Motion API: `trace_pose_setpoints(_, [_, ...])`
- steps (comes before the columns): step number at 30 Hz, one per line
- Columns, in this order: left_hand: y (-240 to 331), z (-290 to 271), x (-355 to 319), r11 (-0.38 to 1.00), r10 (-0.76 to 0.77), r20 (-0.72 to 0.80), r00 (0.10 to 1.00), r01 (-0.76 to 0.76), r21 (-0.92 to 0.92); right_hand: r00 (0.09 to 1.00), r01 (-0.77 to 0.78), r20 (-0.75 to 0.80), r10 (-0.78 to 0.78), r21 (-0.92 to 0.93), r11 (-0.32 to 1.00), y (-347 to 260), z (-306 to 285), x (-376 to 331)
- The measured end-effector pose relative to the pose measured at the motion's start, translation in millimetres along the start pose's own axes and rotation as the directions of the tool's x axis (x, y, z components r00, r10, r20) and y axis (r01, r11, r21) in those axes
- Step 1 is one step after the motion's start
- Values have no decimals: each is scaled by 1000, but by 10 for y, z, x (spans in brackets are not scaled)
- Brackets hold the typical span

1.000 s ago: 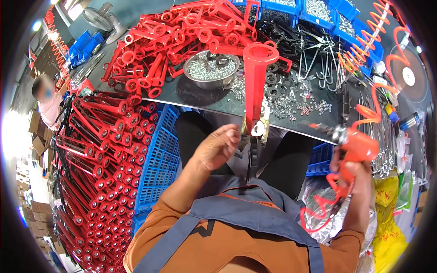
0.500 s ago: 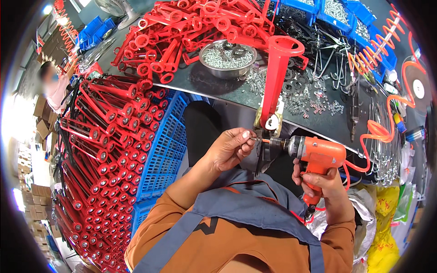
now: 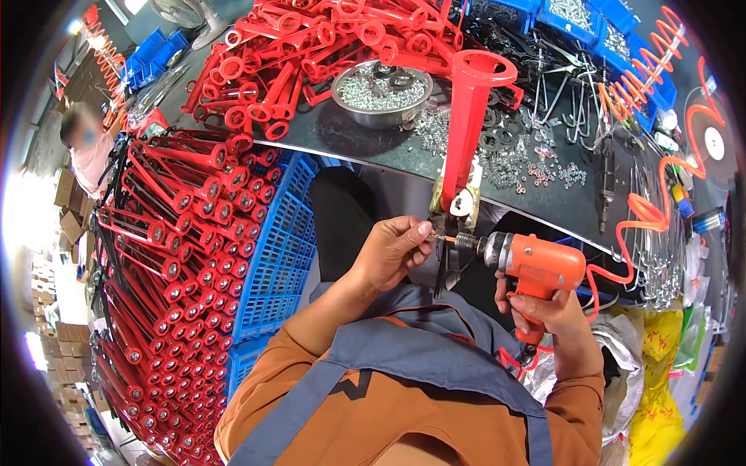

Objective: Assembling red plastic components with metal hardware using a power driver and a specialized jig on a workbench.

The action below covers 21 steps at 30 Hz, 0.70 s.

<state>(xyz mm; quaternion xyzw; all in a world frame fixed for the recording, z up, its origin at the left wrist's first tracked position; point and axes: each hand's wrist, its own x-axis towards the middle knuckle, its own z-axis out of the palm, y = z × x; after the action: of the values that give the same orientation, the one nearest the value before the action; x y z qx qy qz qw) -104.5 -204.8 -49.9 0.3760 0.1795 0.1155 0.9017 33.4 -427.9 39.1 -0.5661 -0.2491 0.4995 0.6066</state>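
My right hand (image 3: 545, 309) is wrapped round the grip of an orange pistol-grip air screwdriver (image 3: 548, 262), its bit pointing left. At the bit's tip, the thumb and fingers of my left hand (image 3: 392, 252) are pinched together. Whatever they hold is tiny and metallic, and I cannot make out its kind. Just beyond the bit, a red metal tube (image 3: 468, 128) with a flared round top stands upright in a fixture (image 3: 461, 203) at the table's edge; neither hand touches it.
Red tubular parts (image 3: 311, 46) are heaped on the dark table (image 3: 311, 147). A steel bowl (image 3: 381, 116) of small metal pieces sits beside loose nuts and washers (image 3: 513, 167). A blue crate (image 3: 272, 264) holds many red parts at left. An orange hose (image 3: 653, 221) runs along the right.
The view has shifted slightly. My left pinch stays by the bit's tip, and the screwdriver remains in my right hand at nearly the same place.
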Motion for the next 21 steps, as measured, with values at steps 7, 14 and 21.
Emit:
trace_pose_setpoints(7, [-77,119,-20,974,127,-118,985,-102,201,1000,20,-17,-20,-45,999,-51,53,-39])
trace_pose_setpoints(14, [-199,4,117,534,471,89,877,-365,763,973,-49,-230,13,-152,987,-413,-111,-105])
trace_pose_setpoints(21, [-307,-13,548,-290,628,602,493,-569,770,987,-132,-119,106,-235,963,-526,-298,443])
